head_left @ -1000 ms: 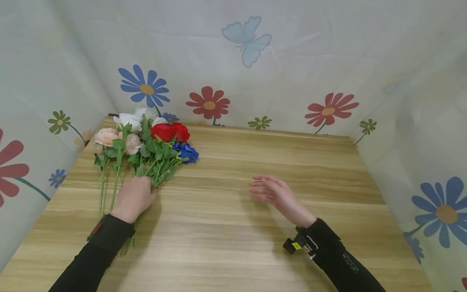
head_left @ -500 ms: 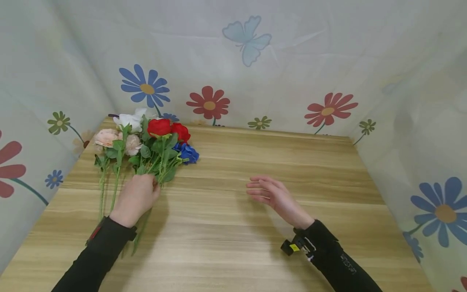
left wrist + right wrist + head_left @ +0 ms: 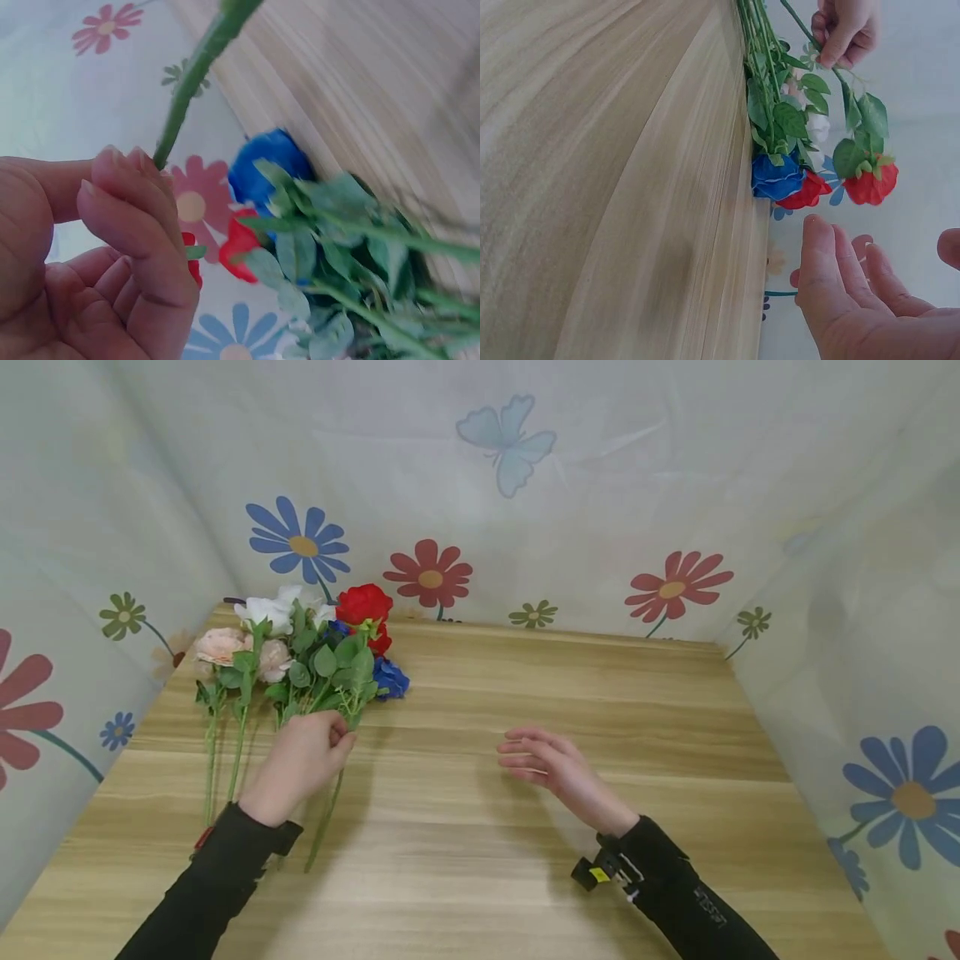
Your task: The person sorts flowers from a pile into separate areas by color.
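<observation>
My left hand (image 3: pixel 300 764) pinches the green stem (image 3: pixel 196 75) of a red rose between thumb and fingers. In the right wrist view this red rose (image 3: pixel 871 184) is lifted off the table, its leaves and bloom apart from the pile. Under it lie a second red rose (image 3: pixel 804 191), a blue rose (image 3: pixel 776 177), white flowers (image 3: pixel 266 612) and pale pink flowers (image 3: pixel 219 646), with stems toward me. My right hand (image 3: pixel 564 777) hovers over the middle of the table, holding nothing, fingers extended and slightly bent.
The wood-grain table (image 3: pixel 465 843) runs back to a pale curtain (image 3: pixel 600 468) printed with flowers and a butterfly. The curtain also closes in both sides. A small black camera (image 3: pixel 588 873) is strapped at my right wrist.
My left hand has moved right and drawn one red rose up out of the pile, its bloom now above the other red one. The right hand has drifted slightly left.
</observation>
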